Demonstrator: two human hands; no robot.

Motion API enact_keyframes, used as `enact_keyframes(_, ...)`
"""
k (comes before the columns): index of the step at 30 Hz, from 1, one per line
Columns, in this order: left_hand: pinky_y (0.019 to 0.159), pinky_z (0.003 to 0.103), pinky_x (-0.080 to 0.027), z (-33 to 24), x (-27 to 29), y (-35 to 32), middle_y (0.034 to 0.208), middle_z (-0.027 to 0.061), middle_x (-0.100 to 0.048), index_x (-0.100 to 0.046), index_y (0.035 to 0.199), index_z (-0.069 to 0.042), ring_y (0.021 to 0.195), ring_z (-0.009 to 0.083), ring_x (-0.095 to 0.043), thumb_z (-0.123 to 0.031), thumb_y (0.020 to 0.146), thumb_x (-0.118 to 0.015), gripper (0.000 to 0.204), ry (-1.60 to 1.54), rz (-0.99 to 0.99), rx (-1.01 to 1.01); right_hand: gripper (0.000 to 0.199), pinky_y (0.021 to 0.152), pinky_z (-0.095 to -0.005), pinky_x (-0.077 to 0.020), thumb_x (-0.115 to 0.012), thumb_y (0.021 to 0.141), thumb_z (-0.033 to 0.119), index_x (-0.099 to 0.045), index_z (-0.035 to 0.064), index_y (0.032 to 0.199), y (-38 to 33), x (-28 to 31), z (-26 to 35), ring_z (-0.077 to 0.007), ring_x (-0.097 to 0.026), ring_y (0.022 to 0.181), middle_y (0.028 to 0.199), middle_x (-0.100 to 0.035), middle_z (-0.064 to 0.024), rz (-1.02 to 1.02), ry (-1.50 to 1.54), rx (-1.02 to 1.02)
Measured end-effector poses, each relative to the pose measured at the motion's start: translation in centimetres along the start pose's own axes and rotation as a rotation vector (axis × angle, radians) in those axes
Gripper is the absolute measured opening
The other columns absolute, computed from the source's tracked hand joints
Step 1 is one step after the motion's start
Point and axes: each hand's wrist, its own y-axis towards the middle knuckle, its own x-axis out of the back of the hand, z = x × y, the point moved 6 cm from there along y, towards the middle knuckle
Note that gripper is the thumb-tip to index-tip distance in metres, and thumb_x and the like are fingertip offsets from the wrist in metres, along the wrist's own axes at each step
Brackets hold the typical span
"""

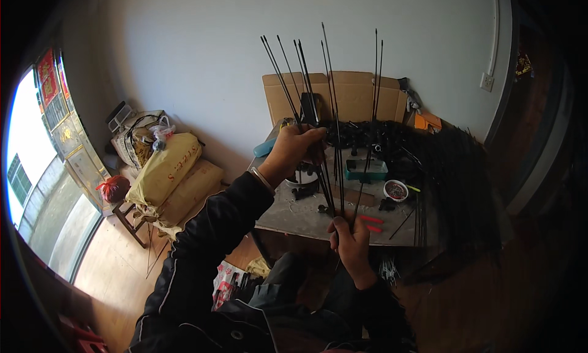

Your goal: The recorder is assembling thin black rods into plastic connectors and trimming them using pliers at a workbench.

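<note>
A pale wall point(202, 41) backs everything, and against it stands the grey tabletop point(278, 215), littered with dark parts. A dense spread of black rods point(459, 175) covers its right end and hangs over the edge. Stacked sacks point(168, 169) sit to the left, well apart from the tabletop, and an upright cardboard sheet point(355, 96) lines its back.

In front of this, raised above the tabletop, a loose group of long thin rods point(307, 77) fans upward. The left hand point(302, 143) is closed around several of them partway up; the right hand point(350, 240) is clamped on the gathered lower ends, and some rods lean away to the right, clear of the left hand.

Beyond lie a green tray point(378, 176), a small white bowl point(395, 200) and, just beside the right hand, red handles point(372, 219).

The step in hand looks like gathering or separating the rods; the next move seems to call for a steady lower grip while the left hand's fingers control the spread.
</note>
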Motion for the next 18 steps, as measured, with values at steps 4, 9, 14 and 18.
enact_keyframes(4, 0.045, 0.026, -0.053, -0.2, 0.3, 0.1, 0.067, 0.0074, -0.063, -0.060, 0.082, 0.003, 0.051, 0.0149, -0.063, -0.024, 0.090, -0.064, 0.028, 0.203, -0.076, -0.063, 0.015, 0.042, -0.0200, -0.0348, -0.050, 0.098, 0.017, -0.055, 0.0025, 0.099, 0.0, 0.0, 0.0, -0.0058, -0.047, 0.047, 0.074, -0.058, -0.0039, -0.002, 0.014, 0.031)
enact_keyframes(9, 0.045, 0.025, -0.053, -0.3, 0.2, 0.0, 0.066, 0.0064, -0.062, -0.060, 0.084, 0.004, 0.052, 0.0137, -0.063, -0.026, 0.090, -0.064, 0.030, 0.198, -0.097, -0.073, 0.013, 0.043, -0.0209, -0.0355, -0.049, 0.098, 0.014, -0.055, 0.0026, 0.100, 0.2, 0.1, -0.1, -0.0058, -0.047, 0.049, 0.074, -0.057, -0.0039, -0.020, 0.029, 0.018)
enact_keyframes(14, 0.053, 0.030, -0.058, 0.3, -0.1, 0.4, 0.075, 0.0101, -0.065, -0.058, 0.090, 0.005, 0.057, 0.0182, -0.066, -0.026, 0.093, -0.061, 0.031, 0.131, -0.054, -0.046, 0.012, 0.043, -0.0214, -0.0354, -0.048, 0.099, 0.013, -0.054, 0.0027, 0.100, 0.3, 0.0, 0.0, -0.0055, -0.046, 0.049, 0.075, -0.057, -0.0043, -0.020, -0.009, 0.062)
enact_keyframes(18, 0.062, 0.035, -0.059, 0.4, -0.9, -0.1, 0.081, 0.0129, -0.066, -0.058, 0.099, 0.007, 0.065, 0.0235, -0.068, -0.037, 0.098, -0.050, 0.044, 0.056, 0.074, 0.049, 0.013, 0.044, -0.0215, -0.0348, -0.046, 0.099, 0.013, -0.054, 0.0022, 0.100, 0.0, -0.2, 0.4, -0.0050, -0.045, 0.049, 0.074, -0.058, -0.0046, 0.014, -0.052, 0.096)
